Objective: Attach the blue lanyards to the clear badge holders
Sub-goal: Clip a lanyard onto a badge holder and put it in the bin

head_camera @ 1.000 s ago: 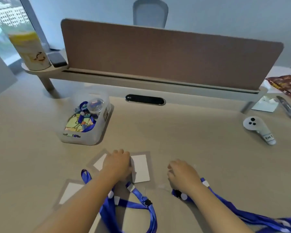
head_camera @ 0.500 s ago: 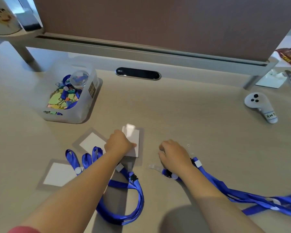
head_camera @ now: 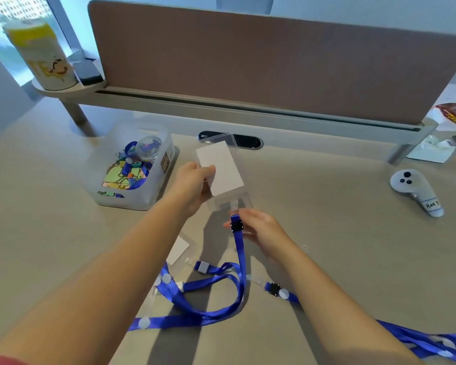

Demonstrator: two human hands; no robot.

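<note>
My left hand [head_camera: 194, 184] holds a clear badge holder [head_camera: 223, 171] with a white card inside, raised above the desk. Just below it my right hand [head_camera: 258, 227] grips the black-clipped end of a blue lanyard [head_camera: 238, 255], whose clear strap meets the holder's lower edge. The rest of that lanyard loops down onto the desk. Another clear badge holder [head_camera: 179, 250] lies flat under my left forearm. More blue lanyards [head_camera: 416, 337] trail off at the lower right.
A translucent bin [head_camera: 132, 169] of clips and coloured bits stands left of my hands. A white controller [head_camera: 413, 189] lies at the right. A brown divider panel [head_camera: 274, 61] on a raised shelf closes the back, with a cup [head_camera: 38, 55] at its left end.
My left hand has lifted a badge holder off the desk. My right hand has picked up a lanyard end and brought it to the holder's lower edge.
</note>
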